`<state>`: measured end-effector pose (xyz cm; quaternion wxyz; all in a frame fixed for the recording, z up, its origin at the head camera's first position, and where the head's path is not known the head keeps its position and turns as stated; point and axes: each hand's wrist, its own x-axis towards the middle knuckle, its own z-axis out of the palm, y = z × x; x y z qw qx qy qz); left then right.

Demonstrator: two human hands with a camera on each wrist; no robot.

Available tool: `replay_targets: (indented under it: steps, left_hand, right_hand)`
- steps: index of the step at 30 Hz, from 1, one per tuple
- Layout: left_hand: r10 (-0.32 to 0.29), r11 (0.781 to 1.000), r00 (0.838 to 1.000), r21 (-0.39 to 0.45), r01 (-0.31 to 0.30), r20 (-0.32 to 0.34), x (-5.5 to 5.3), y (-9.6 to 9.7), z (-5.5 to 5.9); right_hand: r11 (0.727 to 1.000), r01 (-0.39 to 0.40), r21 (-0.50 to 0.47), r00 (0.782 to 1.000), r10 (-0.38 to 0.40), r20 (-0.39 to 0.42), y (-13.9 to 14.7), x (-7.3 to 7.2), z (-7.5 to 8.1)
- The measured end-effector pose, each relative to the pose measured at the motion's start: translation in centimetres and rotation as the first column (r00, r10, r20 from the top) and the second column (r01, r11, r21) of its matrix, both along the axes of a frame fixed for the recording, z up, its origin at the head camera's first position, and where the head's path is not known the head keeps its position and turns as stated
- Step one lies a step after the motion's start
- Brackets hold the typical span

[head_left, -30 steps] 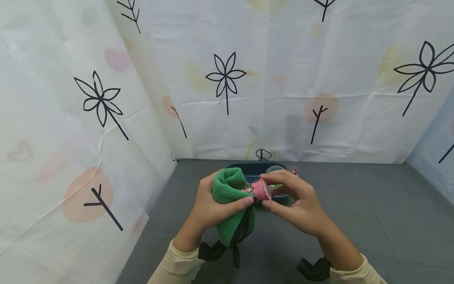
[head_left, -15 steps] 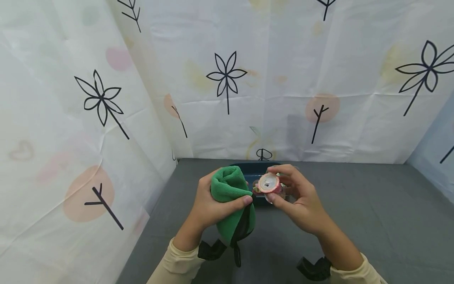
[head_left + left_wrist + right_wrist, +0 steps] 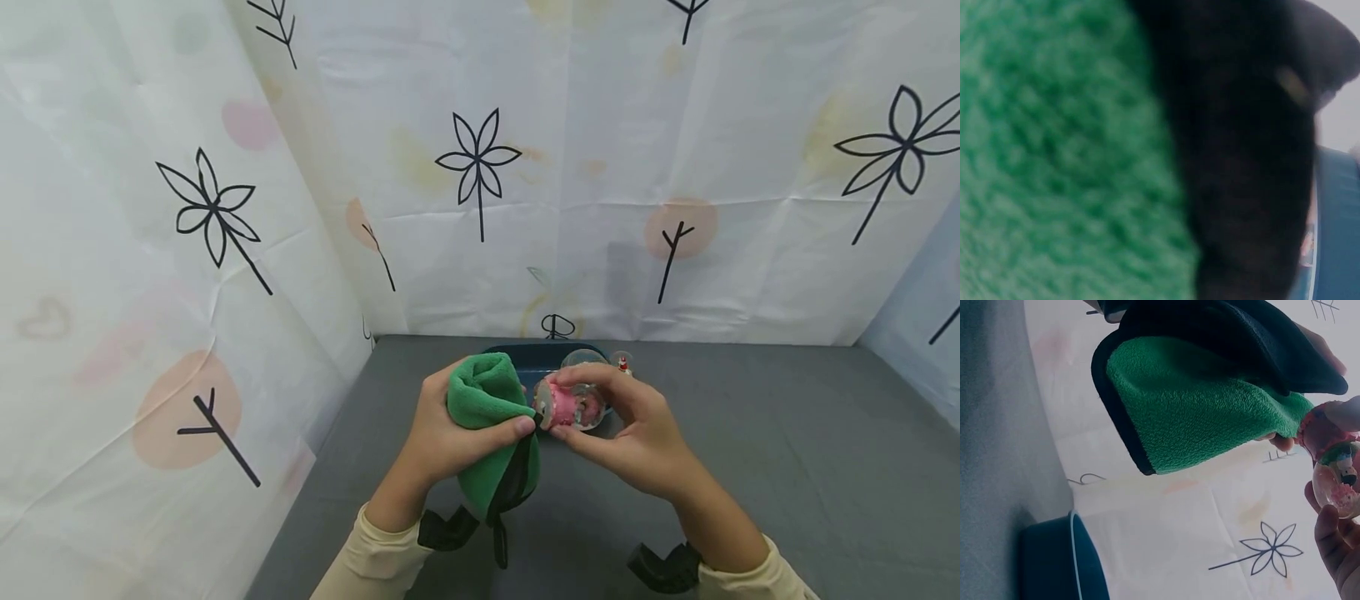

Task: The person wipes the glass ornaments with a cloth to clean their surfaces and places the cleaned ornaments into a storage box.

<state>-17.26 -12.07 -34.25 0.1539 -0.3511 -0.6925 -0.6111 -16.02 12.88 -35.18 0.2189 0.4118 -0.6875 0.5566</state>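
Note:
A folded green cloth (image 3: 491, 400) with a dark border and a hanging loop is gripped in my left hand (image 3: 442, 433), thumb across its front. Up close, the green pile (image 3: 1066, 156) fills most of the left wrist view. My right hand (image 3: 637, 425) holds a small snow globe (image 3: 588, 408) by its pink base (image 3: 558, 406), between thumb and fingers. The base's underside faces left, right at the cloth's edge. In the right wrist view the clear ball of the snow globe (image 3: 1338, 484) shows a small figure inside, with fingertips (image 3: 1329, 531) beside it.
Behind the hands a dark blue tub (image 3: 536, 354) stands on the grey tabletop (image 3: 750, 442). Another clear dome (image 3: 583, 358) shows at the tub, and a small clear item with a red figure (image 3: 622, 363) is at its right. Patterned white curtains surround the table.
My right hand has turned the snow globe round: its base's underside faced right, then toward the head camera, and now faces left to the cloth. The left hand stays nearly still.

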Motion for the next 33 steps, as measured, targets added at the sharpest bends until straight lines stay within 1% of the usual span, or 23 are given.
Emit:
replay_targets:
  steps: [3, 5, 10, 12, 17, 22, 27, 33]
  left_hand:
    - [0.015, 1.0, 1.0, -0.021, -0.015, 0.006, -0.03, 0.01, -0.07]
    - [0.017, 0.999, 1.0, -0.032, -0.017, 0.009, -0.08, 0.02, -0.13]
    - [0.011, 0.999, 1.0, -0.037, -0.011, 0.004, -0.1, -0.02, -0.19]
    - [0.009, 0.999, 1.0, -0.033, -0.009, 0.004, -0.08, -0.03, -0.15]
    - [0.005, 0.999, 1.0, -0.039, -0.004, 0.015, -0.04, -0.1, -0.07]
    - [-0.036, 0.998, 0.999, -0.047, 0.036, 0.011, -0.04, -0.13, -0.13]
    - [-0.083, 0.996, 0.997, -0.028, 0.083, -0.005, -0.06, -0.16, -0.13]
    - [-0.098, 0.995, 0.995, -0.015, 0.097, -0.034, -0.15, -0.26, -0.03]
  right_hand:
    - [0.999, -0.039, -0.005, 0.999, 0.039, -0.033, -0.06, -0.03, -0.06]
    - [0.998, -0.06, -0.002, 0.997, 0.06, -0.038, -0.08, -0.03, -0.06]
    - [0.995, -0.095, 0.013, 0.995, 0.095, 0.004, -0.1, 0.02, 0.06]
    - [0.993, -0.115, 0.006, 0.993, 0.115, 0.006, -0.09, -0.04, 0.08]
    - [0.983, -0.182, -0.028, 0.982, 0.181, -0.047, -0.14, -0.29, 0.1]
    - [0.975, -0.215, -0.053, 0.975, 0.212, -0.066, -0.22, -0.38, 0.07]
    - [0.97, -0.23, -0.075, 0.972, 0.226, -0.064, -0.26, -0.44, -0.06]
    - [0.967, -0.242, -0.079, 0.97, 0.238, -0.059, -0.23, -0.44, -0.05]
